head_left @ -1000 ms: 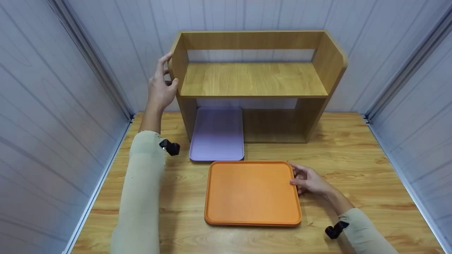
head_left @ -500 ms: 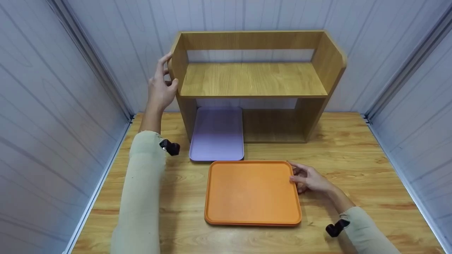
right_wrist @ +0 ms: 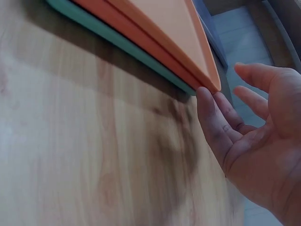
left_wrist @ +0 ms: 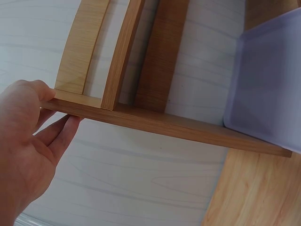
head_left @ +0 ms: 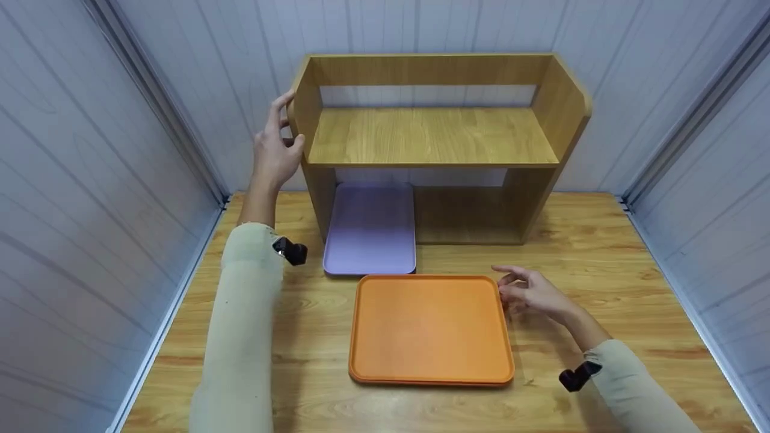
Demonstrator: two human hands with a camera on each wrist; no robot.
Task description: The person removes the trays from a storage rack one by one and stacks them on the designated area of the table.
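My left hand (head_left: 274,150) grips the left side panel of a wooden shelf unit (head_left: 430,135), thumb on its front edge and fingers on the outside. The left wrist view shows that hand (left_wrist: 23,141) pinching the panel edge (left_wrist: 164,125). An orange tray (head_left: 430,328) lies flat on the table in front of the shelf. My right hand (head_left: 532,293) hovers at the tray's far right corner, fingers relaxed and spread. In the right wrist view a fingertip (right_wrist: 204,99) touches the orange tray's (right_wrist: 160,23) corner, and a teal tray (right_wrist: 113,37) lies beneath it.
A lilac tray (head_left: 370,231) lies half under the shelf's lower left opening, also seen as the lilac tray (left_wrist: 268,94) from below. The wooden table (head_left: 601,270) is boxed in by white panel walls on the left, right and back.
My right hand has lifted off the tray's right edge and shifted a little toward its far corner, fingers opening. The left hand and both trays have stayed put.
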